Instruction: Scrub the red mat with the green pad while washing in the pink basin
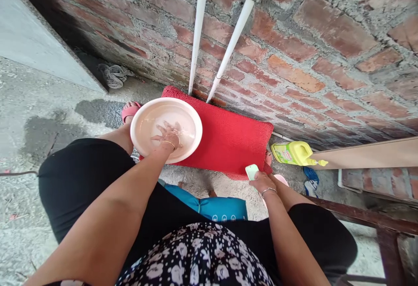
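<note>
"Red cloth (235,140): why there?"

"Likely padding under the peach basin (199,131) at nine o'clock; the left hand (168,134) sits in its water (152,118), fingers spread."

"At four o'clock?"

"Right hand (262,182) gripping a mint-green tool (251,171) by one end, probably for control."

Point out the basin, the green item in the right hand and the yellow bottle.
Basin (199,131), head view: on its rim, at the picture's right side.
Green item (251,171), head view: on its exposed end.
Yellow bottle (289,153), head view: on its body.
</note>
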Motion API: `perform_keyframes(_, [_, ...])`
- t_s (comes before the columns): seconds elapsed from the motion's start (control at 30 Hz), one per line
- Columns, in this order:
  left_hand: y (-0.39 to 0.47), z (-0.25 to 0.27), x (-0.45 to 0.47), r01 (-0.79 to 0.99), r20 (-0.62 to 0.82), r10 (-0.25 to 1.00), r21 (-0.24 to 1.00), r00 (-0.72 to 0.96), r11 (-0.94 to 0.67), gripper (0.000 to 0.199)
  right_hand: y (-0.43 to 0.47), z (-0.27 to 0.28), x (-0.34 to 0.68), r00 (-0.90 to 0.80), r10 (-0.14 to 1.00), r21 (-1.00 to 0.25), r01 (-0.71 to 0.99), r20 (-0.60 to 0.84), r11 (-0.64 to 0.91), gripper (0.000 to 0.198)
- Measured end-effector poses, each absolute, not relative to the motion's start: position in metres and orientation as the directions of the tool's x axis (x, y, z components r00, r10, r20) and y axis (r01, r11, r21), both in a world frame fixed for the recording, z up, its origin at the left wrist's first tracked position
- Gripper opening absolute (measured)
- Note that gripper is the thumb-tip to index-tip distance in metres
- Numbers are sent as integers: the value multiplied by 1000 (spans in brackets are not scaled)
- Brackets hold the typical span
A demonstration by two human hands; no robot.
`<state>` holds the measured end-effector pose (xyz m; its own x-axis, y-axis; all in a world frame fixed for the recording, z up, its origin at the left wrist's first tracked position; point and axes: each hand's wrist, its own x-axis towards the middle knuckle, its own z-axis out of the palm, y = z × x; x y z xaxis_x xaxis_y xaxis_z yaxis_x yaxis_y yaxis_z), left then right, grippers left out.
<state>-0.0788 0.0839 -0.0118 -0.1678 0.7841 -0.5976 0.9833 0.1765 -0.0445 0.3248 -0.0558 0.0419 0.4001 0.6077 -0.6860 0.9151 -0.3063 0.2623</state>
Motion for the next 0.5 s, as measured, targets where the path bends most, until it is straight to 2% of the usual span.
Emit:
perform_keyframes(0.1, [84, -14, -79, 984, -602, 782, -40, -161, 172, 114, -42, 37, 261, 250, 675, 86, 960, -694, -267, 32])
perform_keyframes(0.17, [84, -14, -80, 984, -611, 776, -38, -159, 171, 114, -33, 31, 204, 105, 713, -26, 985, -693, -170, 35])
perform_keyframes(0.27, [84, -11, -79, 985, -613, 774, -44, -161, 170, 114, -25, 21, 124, -115, 712, -153, 988, -693, 11, 38])
perform_keyframes(0.4, [85, -4, -77, 982, -634, 755, -39, -168, 185, 112, -20, 12, 88, -232, 726, -172, 972, -647, 157, 43])
perform_keyframes(0.5, [85, -2, -77, 981, -634, 757, -17, -162, 196, 113, -22, 13, 130, -132, 742, -95, 991, -658, 92, 41])
